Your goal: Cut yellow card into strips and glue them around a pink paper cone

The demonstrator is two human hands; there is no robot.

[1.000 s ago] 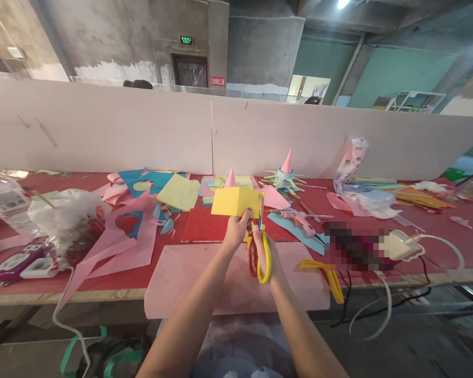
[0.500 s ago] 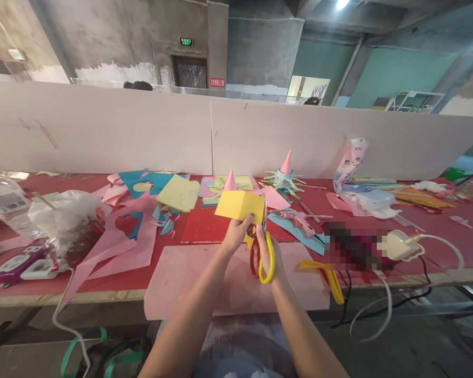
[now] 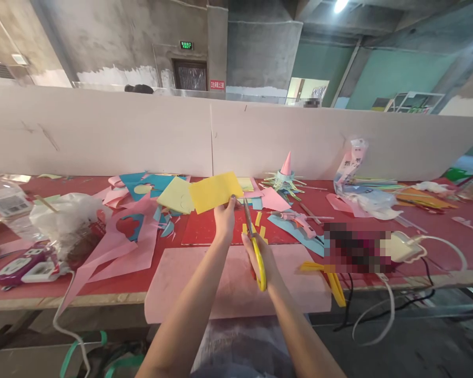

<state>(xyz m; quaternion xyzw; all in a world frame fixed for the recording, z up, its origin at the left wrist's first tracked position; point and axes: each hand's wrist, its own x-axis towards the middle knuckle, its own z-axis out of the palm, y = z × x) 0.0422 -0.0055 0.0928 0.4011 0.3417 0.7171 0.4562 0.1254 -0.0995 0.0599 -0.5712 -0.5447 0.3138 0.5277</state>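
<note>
My left hand (image 3: 225,219) pinches the lower right corner of a yellow sheet of paper (image 3: 216,192), lifted and tilted above the table. In my right hand (image 3: 268,268) is a pair of scissors (image 3: 259,269) with yellow and red handles. Their blades point up and away from me, just right of the sheet and apart from it. Small yellow paper pieces (image 3: 262,231) lie by the scissors over a red board (image 3: 201,229). A pink sheet (image 3: 189,283) covers the table edge in front of me.
Pink paper scraps (image 3: 114,252) and a plastic bag (image 3: 69,218) are on the left. A pink cone with a fringed base (image 3: 286,173) stands at the back. To the right lie a pink glue gun (image 3: 305,224), folded yellow strips (image 3: 333,286) and a white cable (image 3: 453,244).
My left hand has moved the yellow sheet left and up, away from the scissors. The scissors have turned so their blades show, and small yellow pieces are now visible on the table.
</note>
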